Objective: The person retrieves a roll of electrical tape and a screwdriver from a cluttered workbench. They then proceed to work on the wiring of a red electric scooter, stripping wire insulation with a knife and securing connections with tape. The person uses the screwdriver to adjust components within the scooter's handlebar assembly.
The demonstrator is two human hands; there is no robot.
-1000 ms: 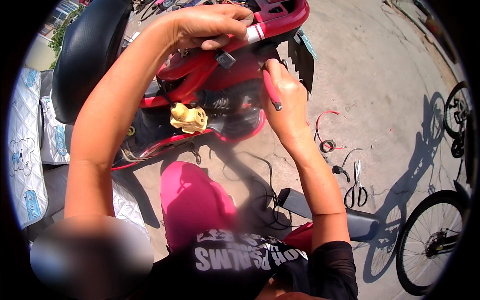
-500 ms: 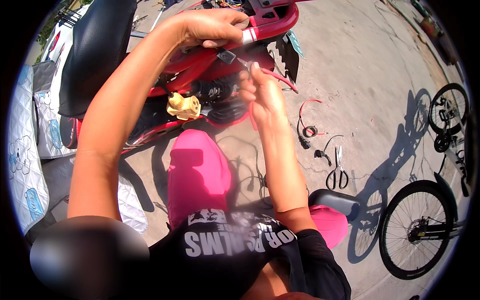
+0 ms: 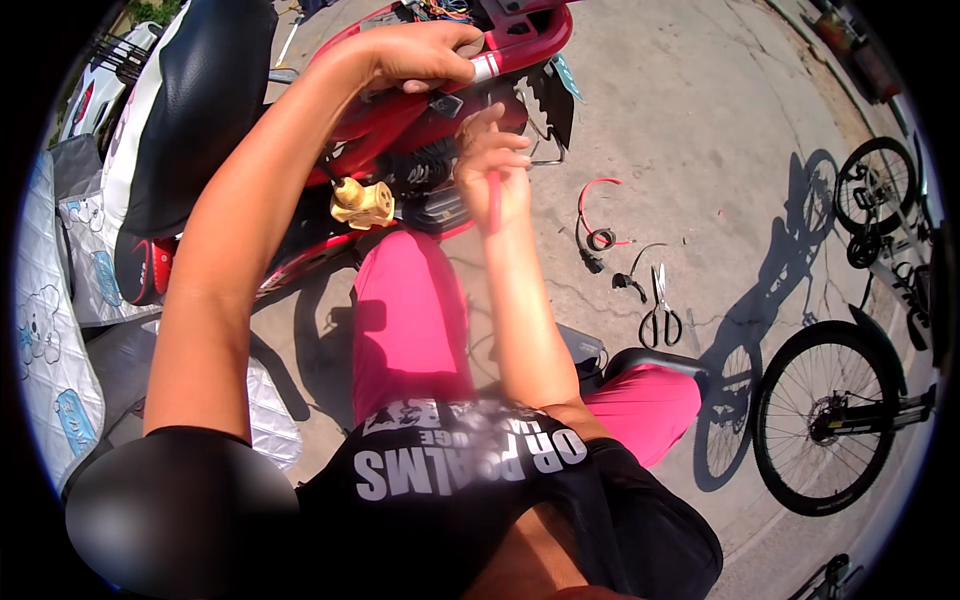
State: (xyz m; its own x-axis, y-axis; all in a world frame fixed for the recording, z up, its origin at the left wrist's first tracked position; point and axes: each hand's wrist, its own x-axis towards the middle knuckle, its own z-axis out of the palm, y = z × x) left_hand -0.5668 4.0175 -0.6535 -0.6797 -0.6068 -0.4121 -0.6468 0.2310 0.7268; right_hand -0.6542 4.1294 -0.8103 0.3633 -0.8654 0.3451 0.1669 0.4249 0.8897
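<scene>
At the top of the view, my left hand (image 3: 428,58) is closed round the red tubular frame (image 3: 532,47) of a scooter, near its white stripes. Below it, my right hand (image 3: 492,160) is turned palm up with fingers loosely curled and blurred, holding a red-handled tool (image 3: 494,208) against the palm; its tip is unclear. A small dark tag (image 3: 447,104) sits on the bodywork just above that hand. A yellow socket adapter (image 3: 363,204) on a dark cord lies to the left, beside a black coiled spring part (image 3: 420,162).
The black seat (image 3: 200,120) is at the left, with quilted silver covers (image 3: 45,300) below. On the concrete at the right lie red cable (image 3: 600,185), black connectors (image 3: 628,283) and scissors (image 3: 660,320). A bicycle wheel (image 3: 825,420) stands at the right edge; my pink-clad knees are below.
My right hand has turned palm up and moved left, the red handle swinging to upright in it. My left hand stays on the frame. The whole view has shifted.
</scene>
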